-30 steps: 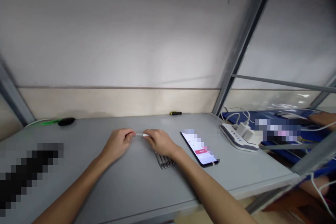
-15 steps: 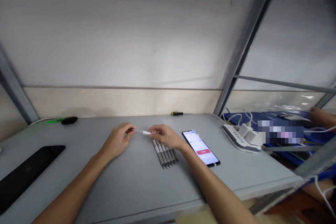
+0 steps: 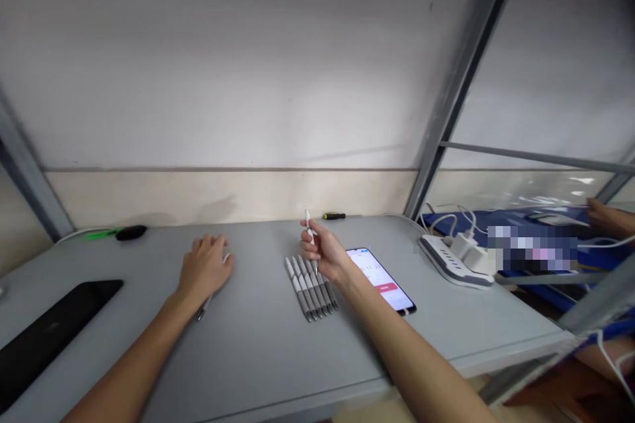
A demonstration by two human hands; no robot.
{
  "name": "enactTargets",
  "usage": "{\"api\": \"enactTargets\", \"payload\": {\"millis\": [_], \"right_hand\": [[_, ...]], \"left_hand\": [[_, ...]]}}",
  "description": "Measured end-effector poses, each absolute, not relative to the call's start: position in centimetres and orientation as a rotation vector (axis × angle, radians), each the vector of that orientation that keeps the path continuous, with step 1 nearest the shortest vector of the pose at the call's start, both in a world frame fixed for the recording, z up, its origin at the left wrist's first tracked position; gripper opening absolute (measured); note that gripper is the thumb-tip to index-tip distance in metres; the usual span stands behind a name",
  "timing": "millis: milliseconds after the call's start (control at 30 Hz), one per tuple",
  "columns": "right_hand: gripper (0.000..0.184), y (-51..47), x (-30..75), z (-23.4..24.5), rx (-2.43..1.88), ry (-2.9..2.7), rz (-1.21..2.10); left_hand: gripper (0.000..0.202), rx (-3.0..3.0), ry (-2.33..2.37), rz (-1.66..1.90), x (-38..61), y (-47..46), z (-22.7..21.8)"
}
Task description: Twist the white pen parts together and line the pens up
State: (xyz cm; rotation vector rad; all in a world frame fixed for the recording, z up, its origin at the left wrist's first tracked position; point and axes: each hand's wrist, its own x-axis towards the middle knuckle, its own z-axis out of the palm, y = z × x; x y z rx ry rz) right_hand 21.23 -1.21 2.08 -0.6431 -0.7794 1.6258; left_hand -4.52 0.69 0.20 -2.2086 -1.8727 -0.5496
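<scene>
A white-and-grey pen (image 3: 308, 218) stands nearly upright in my right hand (image 3: 322, 251), its fingers closed around the barrel. Below that hand, several matching pens (image 3: 302, 291) lie side by side in a row on the grey desk (image 3: 248, 344). My left hand (image 3: 204, 264) is low over the desk to the left, fingers apart and stretched forward. Another pen (image 3: 205, 307) lies under it, its grey end poking out near the wrist and its other end beside the thumb; the middle is hidden.
A lit phone (image 3: 384, 281) lies right of the pen row, partly behind my right forearm. Beyond it sits a power strip (image 3: 456, 261) with white plugs. A screwdriver (image 3: 334, 216) rests by the wall. On the left are a black case (image 3: 54, 330) and a dark oval object (image 3: 131, 232). Another person's hand (image 3: 610, 218) shows far right.
My hands have moved apart. The pen held between them is now upright in my right hand alone. My left hand has let go and moved left over the pen on the desk.
</scene>
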Motion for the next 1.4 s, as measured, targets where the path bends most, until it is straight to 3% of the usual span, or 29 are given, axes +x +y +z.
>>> {"api": "enactTargets", "payload": {"millis": [200,433,733,1000,1233,1400], "right_hand": [[0.044,-1.9,21.0,2.1,-0.492,-0.851,1.751],[0.053,-2.1,20.8,2.1,-0.468,-0.826,1.74],[0.032,-1.7,21.1,1.8,-0.466,-0.831,1.759],[0.045,-1.8,20.8,2.1,-0.459,-0.843,1.702],[0.022,-1.6,21.0,1.8,-0.45,-0.82,1.689],[0.026,-1.6,21.2,2.2,-0.42,-0.777,1.617]], "left_hand": [[0.03,-2.25,-2.134,-0.314,-5.3,0.9,-0.1],[0.027,-2.319,-2.147,-0.275,-5.2,1.2,-0.1],[0.028,-2.3,-2.203,-0.19,-4.6,0.8,0.3],[0.028,-2.305,-2.181,-0.138,-4.5,0.7,0.2],[0.029,-2.304,-2.205,-0.153,-4.5,0.8,0.2],[0.027,-2.308,-2.209,-0.157,-4.5,0.8,0.2]]}}
